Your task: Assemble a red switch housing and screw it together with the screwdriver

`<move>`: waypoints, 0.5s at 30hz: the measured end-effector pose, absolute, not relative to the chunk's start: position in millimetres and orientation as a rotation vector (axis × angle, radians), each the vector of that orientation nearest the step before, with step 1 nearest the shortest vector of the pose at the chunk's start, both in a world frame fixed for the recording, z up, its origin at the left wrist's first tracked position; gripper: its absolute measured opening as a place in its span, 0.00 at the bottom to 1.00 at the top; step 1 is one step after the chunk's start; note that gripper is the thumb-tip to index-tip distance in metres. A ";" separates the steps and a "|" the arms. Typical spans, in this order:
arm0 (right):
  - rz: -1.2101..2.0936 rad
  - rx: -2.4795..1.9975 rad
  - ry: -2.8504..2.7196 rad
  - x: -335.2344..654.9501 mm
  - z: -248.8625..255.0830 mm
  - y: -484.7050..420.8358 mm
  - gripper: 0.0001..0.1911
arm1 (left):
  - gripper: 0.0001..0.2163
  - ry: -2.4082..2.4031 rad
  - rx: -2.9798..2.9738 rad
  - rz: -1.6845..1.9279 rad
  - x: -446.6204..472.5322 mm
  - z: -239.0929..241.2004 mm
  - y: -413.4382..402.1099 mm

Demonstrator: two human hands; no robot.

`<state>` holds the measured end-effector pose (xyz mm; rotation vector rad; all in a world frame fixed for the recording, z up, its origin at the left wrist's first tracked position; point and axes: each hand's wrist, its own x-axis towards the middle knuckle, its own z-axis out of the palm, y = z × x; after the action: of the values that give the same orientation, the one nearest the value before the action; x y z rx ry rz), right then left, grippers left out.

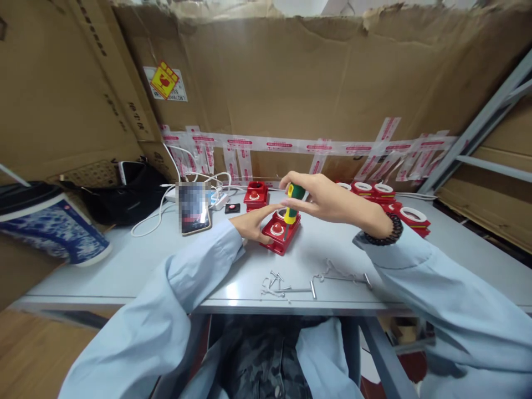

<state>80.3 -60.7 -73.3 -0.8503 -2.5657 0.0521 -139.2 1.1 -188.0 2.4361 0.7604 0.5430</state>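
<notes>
A red device (274, 247) with a round red button in a white ring lies on the table before me. My left hand (254, 224) grips its left side, thumb at the near corner and fingers along the far part. Above it, my right hand (312, 194) is wrapped round the green and yellow handle of a screwdriver (288, 216). The screwdriver stands nearly upright, its shaft pointing down at the device's right edge beside the button. Whether the tip sits in a screw is too small to tell.
Screws (276, 279) and metal T-shaped rods (313, 289) lie near the table's front edge. Behind are another red device (254, 195), red parts with white rings (409, 217), a phone (194, 208) and white cables. A blue-patterned cup (62, 233) and black bag (120, 194) stand left.
</notes>
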 end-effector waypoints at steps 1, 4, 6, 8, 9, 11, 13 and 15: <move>0.133 -0.799 -2.592 82.7 -72.5 -59.6 0.13 | 0.44 0.756 2.435 0.547 -138.8 -188.0 1.4; 0.265 -0.732 -2.628 89.4 -70.1 -57.8 0.11 | 0.42 0.758 2.438 0.574 -137.1 -187.0 0.4; 0.243 -0.747 -2.603 90.1 -70.4 -58.8 0.10 | 0.41 0.765 2.438 0.591 -136.4 -186.9 -0.5; 0.191 -0.814 -2.560 86.0 -73.0 -62.3 0.10 | 0.41 0.753 2.446 0.605 -136.2 -187.9 -0.4; 0.153 -0.873 -2.538 82.2 -75.1 -64.8 0.10 | 0.41 0.743 2.451 0.611 -136.3 -188.8 0.2; 0.031 -1.029 -2.476 72.3 -80.4 -70.4 0.12 | 0.41 0.731 2.467 0.610 -136.9 -191.3 2.5; -0.154 -1.211 -2.374 62.4 -85.4 -75.4 0.12 | 0.42 0.730 2.491 0.597 -137.7 -194.2 5.3; -0.279 -1.361 -2.281 55.7 -88.4 -78.2 0.14 | 0.43 0.727 2.520 0.581 -138.2 -196.8 7.5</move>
<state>55.7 -78.2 -88.4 -1.3610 -2.2809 -0.2786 -138.2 7.5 -196.8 2.5201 0.7269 0.5809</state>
